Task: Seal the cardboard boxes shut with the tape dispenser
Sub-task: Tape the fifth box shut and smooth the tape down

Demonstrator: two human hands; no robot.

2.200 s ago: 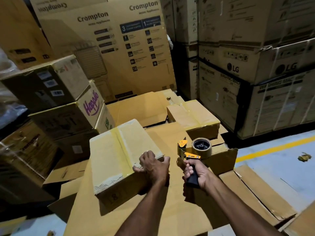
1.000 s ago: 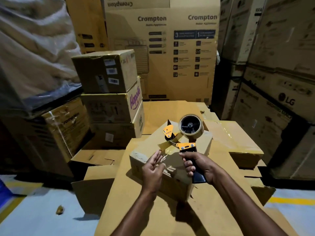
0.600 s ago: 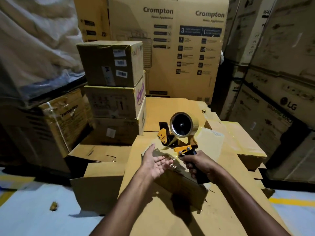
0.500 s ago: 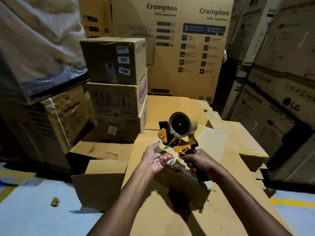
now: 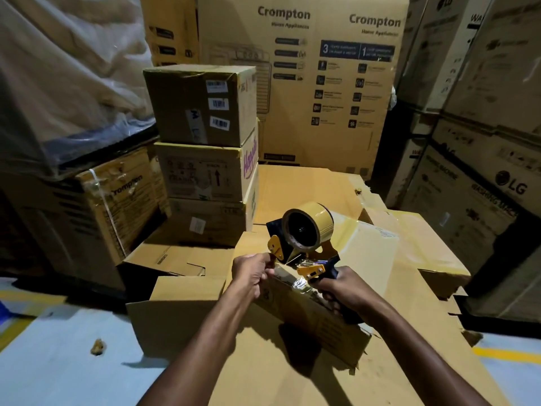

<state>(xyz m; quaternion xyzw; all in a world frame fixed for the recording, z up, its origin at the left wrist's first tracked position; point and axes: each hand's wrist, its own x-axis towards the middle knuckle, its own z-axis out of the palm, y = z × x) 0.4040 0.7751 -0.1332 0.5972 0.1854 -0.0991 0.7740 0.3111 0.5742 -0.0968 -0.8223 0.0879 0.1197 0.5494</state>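
Progress: partway, prob. past the middle for this box (image 5: 310,313). It sits on the cardboard sheet (image 5: 263,364) right in front of the person, top already glossy w/ tape. A second box (image 5: 433,250) just behind, to the right, looks taped too. What's left, as far as I can judge: the near edge & front side of the box in hand, plus any boxes out of view.

Right hand (image 5: 342,291) is wrapped round the handle of the tape dispenser (image 5: 304,238), which is held up over the box's near top edge, roll facing the camera. Left hand (image 5: 253,273) has fingers curled, pinching at the tape end (image 5: 285,260) by the yellow flap; the strip itself is hard to make out.

Vs. half a sec ago: left hand was flat, palm up under the dispenser's nose; now it's closed into a pinch. Dispenser & box approx. same spot. Stack of boxes (image 5: 202,142) to the left unchanged.
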